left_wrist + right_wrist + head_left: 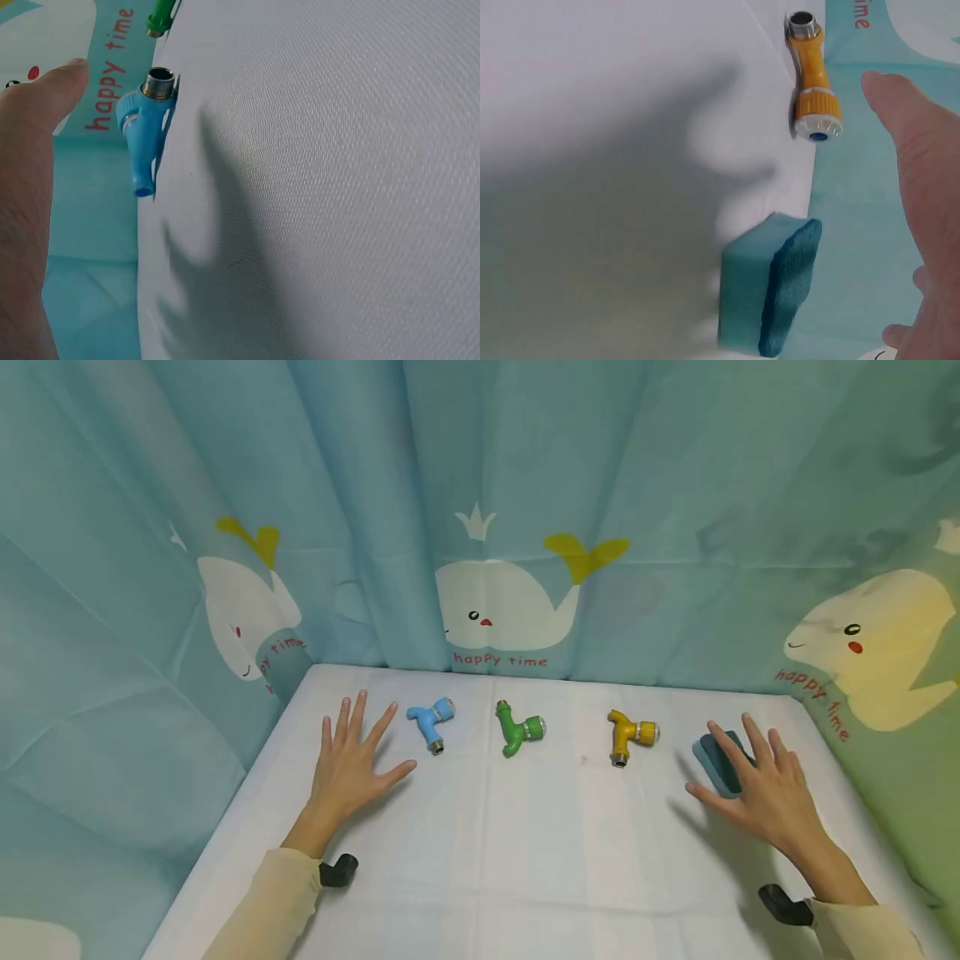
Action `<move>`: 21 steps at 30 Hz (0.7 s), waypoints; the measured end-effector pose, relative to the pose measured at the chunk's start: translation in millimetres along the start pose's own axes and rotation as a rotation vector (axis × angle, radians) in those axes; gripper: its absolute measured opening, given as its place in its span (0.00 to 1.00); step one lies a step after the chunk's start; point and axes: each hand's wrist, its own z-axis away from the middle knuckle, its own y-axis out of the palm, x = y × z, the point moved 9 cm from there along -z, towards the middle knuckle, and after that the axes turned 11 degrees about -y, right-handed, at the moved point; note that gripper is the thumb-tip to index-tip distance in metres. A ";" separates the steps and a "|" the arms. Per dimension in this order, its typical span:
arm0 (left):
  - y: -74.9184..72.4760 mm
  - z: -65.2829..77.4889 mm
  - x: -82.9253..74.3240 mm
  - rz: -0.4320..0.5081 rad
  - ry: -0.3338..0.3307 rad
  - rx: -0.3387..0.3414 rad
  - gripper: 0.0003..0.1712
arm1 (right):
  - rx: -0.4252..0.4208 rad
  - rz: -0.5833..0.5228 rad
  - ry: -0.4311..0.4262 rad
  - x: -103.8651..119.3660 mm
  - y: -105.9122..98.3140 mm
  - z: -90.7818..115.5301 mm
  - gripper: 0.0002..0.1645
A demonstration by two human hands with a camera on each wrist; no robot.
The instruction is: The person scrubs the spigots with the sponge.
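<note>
Fingers spread, my left hand (348, 774) hovers over the left side of the white table, nearest to a blue faucet (431, 723). My right hand (767, 789), also spread, is held above the table at the right and partly hides a blue-green sponge (722, 765) with a darker top. Neither hand holds anything. Between the hands lie a green faucet (517, 728) and a yellow faucet (630, 737) with a ribbed knob. In the left wrist view the blue faucet (148, 131) shows its threaded metal end; the right wrist view shows the sponge (769, 285) and the yellow faucet (812, 79).
A white cloth covers the table (540, 843). Blue-green curtains (510, 460) printed with whales hang behind it and on both sides. A black wrist mount (339, 871) sticks out at the left sleeve, and another mount (784, 906) at the right sleeve.
</note>
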 end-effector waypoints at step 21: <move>-0.4 -2.9 -2.7 0.021 0.036 -0.056 0.54 | 0.453 -0.221 -0.034 -40.4 23.9 -27.1 0.50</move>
